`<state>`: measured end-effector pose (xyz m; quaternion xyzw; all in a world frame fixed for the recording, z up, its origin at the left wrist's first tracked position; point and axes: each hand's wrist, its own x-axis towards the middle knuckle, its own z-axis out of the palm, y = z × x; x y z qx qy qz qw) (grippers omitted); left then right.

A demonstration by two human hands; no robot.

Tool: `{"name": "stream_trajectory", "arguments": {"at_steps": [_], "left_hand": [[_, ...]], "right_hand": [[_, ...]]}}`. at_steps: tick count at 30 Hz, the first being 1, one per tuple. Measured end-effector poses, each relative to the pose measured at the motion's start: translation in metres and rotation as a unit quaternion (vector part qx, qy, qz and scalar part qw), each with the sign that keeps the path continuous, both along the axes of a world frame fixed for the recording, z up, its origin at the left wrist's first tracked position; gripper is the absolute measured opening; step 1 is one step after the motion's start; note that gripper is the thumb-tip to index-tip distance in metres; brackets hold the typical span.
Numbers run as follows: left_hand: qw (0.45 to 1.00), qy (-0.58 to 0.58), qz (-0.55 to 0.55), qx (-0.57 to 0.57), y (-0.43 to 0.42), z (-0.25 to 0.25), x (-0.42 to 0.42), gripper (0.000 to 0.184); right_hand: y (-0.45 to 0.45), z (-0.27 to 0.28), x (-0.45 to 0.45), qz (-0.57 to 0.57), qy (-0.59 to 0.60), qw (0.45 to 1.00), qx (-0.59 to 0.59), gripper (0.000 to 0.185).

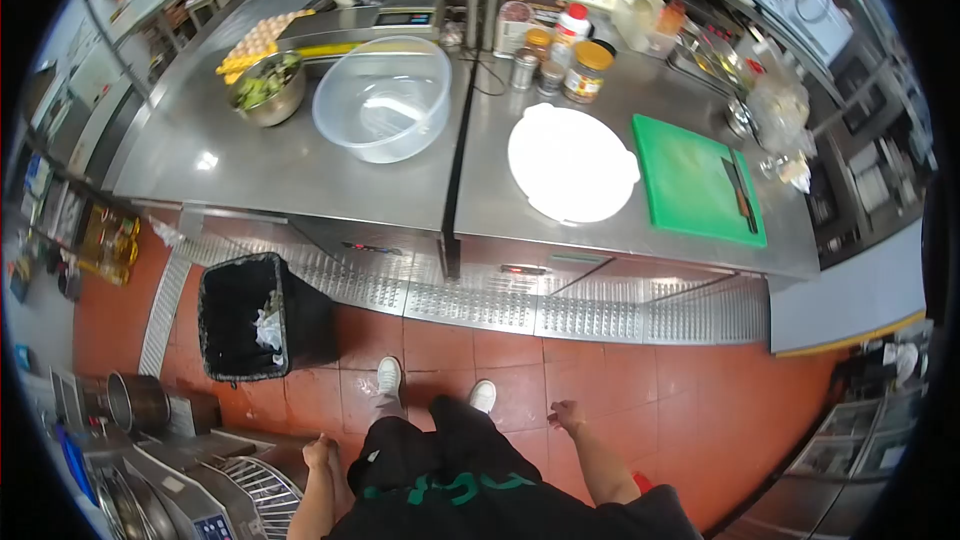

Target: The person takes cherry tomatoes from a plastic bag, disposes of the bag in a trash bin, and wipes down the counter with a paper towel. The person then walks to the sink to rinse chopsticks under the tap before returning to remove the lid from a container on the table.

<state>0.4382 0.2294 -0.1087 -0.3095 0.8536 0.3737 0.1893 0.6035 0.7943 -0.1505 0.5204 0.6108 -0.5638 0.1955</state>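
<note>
My left hand hangs low at my left side, with its fingers curled in and no object visible in it. It is nearest to a wire rack on the steel equipment at the lower left. My right hand is held out over the red tiled floor, its fingers loosely apart and holding nothing. Both hands are well away from the steel counter. On that counter stand a clear plastic tub, a round white board and a green cutting board with a dark-bladed knife lying on it.
A black trash bin stands on the floor ahead to my left. A steel bowl of greens sits beside a tray of eggs. Several jars are grouped behind the white board. A perforated metal floor strip runs along the counter base.
</note>
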Motion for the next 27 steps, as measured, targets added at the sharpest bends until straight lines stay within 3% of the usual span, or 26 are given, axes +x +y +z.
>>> {"name": "stream_trajectory", "arguments": {"at_steps": [2, 4, 7, 8, 9, 10, 14, 16, 20, 21, 23, 24, 27], "left_hand": [[0.997, -0.016, -0.041, -0.063, -0.009, -0.008, -0.004, 0.043], [0.993, -0.046, 0.044, -0.1, -0.031, -0.056, -0.01, 0.049], [0.991, -0.062, 0.061, -0.098, -0.052, -0.086, -0.033, 0.05], [0.987, -0.114, 0.08, -0.079, -0.046, -0.06, -0.053, 0.047], [0.988, -0.108, 0.114, -0.005, -0.061, -0.083, -0.065, 0.043], [0.987, -0.102, 0.12, -0.016, -0.068, -0.074, -0.078, 0.041], [0.983, -0.113, 0.141, -0.018, -0.115, -0.06, -0.135, 0.039], [0.979, -0.105, 0.174, 0.025, -0.144, -0.063, -0.151, 0.039], [0.966, -0.145, 0.213, -0.016, -0.193, -0.046, -0.156, 0.04], [0.964, -0.151, 0.216, -0.017, -0.205, -0.052, -0.153, 0.04], [0.95, -0.186, 0.252, 0.0, -0.216, -0.067, -0.133, 0.039], [0.945, -0.206, 0.256, 0.001, -0.219, -0.071, -0.125, 0.039], [0.932, -0.238, 0.272, 0.007, -0.22, -0.069, -0.105, 0.038]], "right_hand": [[-0.012, -0.001, -0.005, 0.004, 0.015, 1.0, -0.016, 0.03], [-0.03, 0.008, -0.01, 0.01, 0.02, 0.999, -0.028, 0.03], [-0.058, 0.002, -0.012, 0.033, 0.001, 0.998, -0.045, 0.03], [-0.07, 0.004, -0.016, 0.018, -0.031, 0.998, -0.057, 0.029], [-0.082, 0.007, -0.02, 0.003, -0.062, 0.996, -0.068, 0.029], [-0.095, 0.011, -0.032, 0.014, -0.079, 0.994, -0.069, 0.028], [-0.161, 0.046, -0.108, 0.287, -0.011, 0.958, 0.01, 0.028], [-0.194, 0.066, -0.149, 0.368, 0.027, 0.928, 0.04, 0.027], [-0.271, 0.114, -0.24, 0.263, 0.003, 0.965, 0.005, 0.025], [-0.286, 0.119, -0.257, 0.153, -0.092, 0.984, -0.016, 0.024], [-0.294, 0.115, -0.26, 0.202, -0.025, 0.979, -0.016, 0.019], [-0.302, 0.13, -0.274, 0.31, -0.04, 0.95, 0.025, 0.017], [-0.3, 0.128, -0.274, 0.308, -0.096, 0.945, 0.043, 0.018]]}}
